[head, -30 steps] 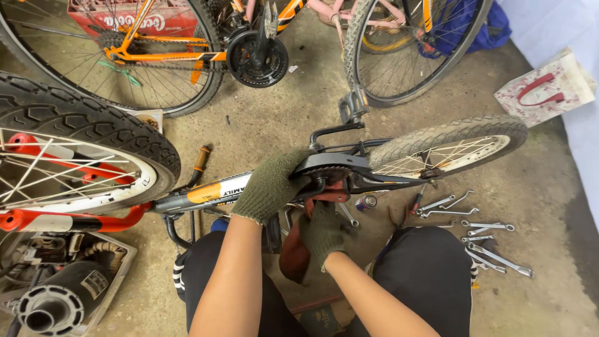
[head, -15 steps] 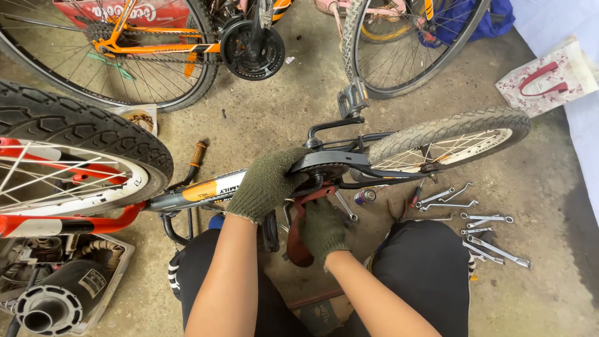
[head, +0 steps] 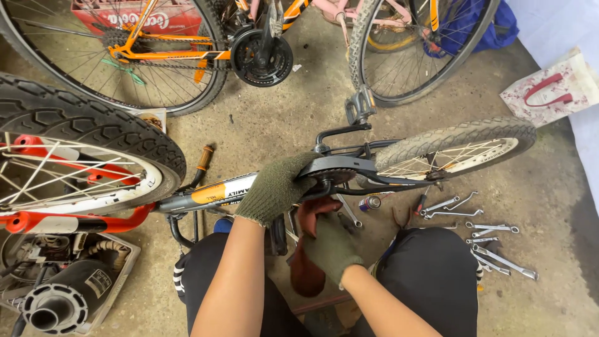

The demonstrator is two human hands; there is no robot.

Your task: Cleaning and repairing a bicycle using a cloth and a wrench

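Two hands in knitted olive-green gloves [head: 274, 190] — one dark-red cloth rag [head: 307, 268], one red plastic crate [head: 134, 15], one white paper bag with red handles [head: 549, 87] — roughly eight silver steel wrenches [head: 493, 240] on the floor.

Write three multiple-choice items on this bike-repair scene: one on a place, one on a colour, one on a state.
1. Where do the wrenches lie?
A. on the floor, right of the person's knee
B. in the crate
C. on the tyre

2. What colour is the rag?
A. blue
B. dark red
C. white

3. What is the left hand doing?
A. hanging free
B. holding a wrench
C. gripping the small bike at its chain guard

Answers:
1 A: they are spread on the concrete beside the right knee.
2 B: the cloth held by the right hand is dark red.
3 C: the gloved fingers wrap the frame by the guard.
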